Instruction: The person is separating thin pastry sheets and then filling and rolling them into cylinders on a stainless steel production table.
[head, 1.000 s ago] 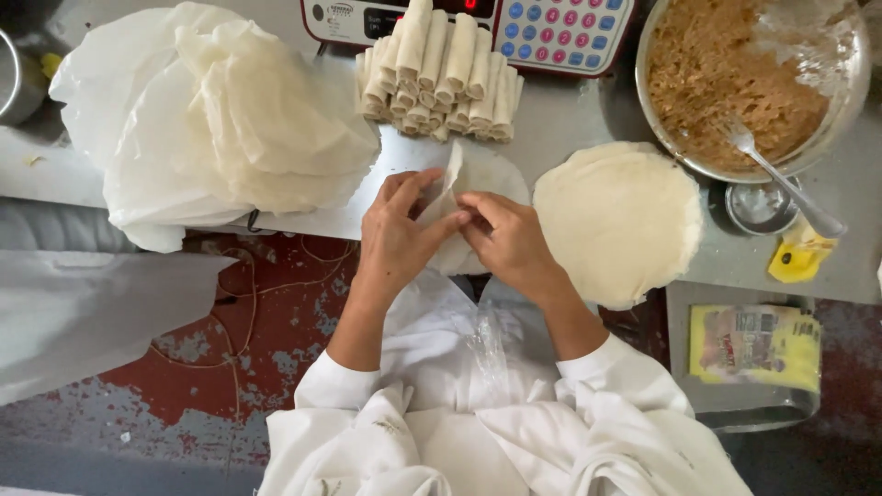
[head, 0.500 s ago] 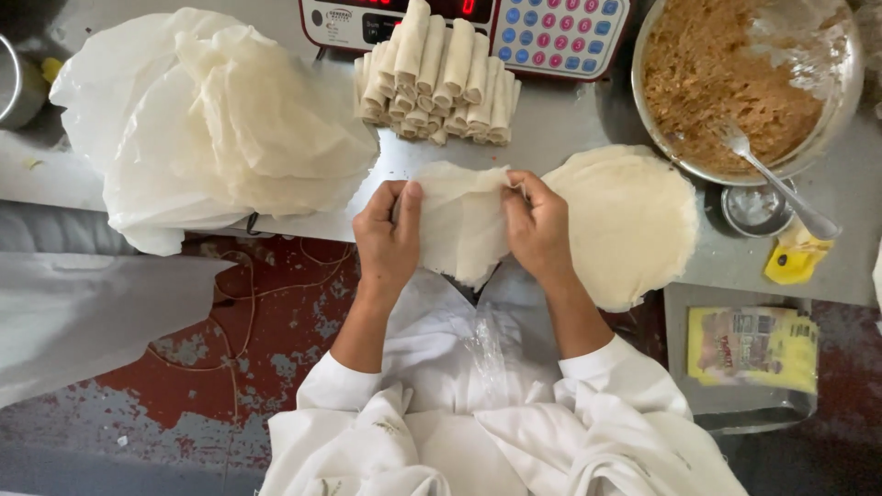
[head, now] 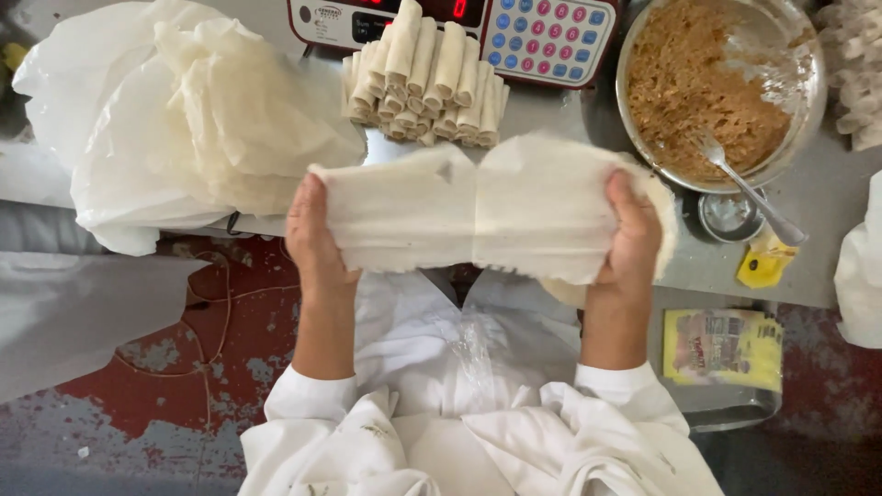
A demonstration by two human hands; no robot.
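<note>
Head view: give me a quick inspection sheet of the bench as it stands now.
Surface: grey worktop, crowded.
Job's things: thin pale wrapper sheet stretched flat between both hands; stack of wrappers mostly hidden beneath it.
Clutter: pile of finished rolls; metal bowl of brown filling with a spoon; scale with keypad; crumpled plastic bag; yellow packet.
Grippers: left hand and right hand each grip one end of the sheet.
Cables: thin wire on the floor.
Surroundings: worn red floor; white coat.
</note>
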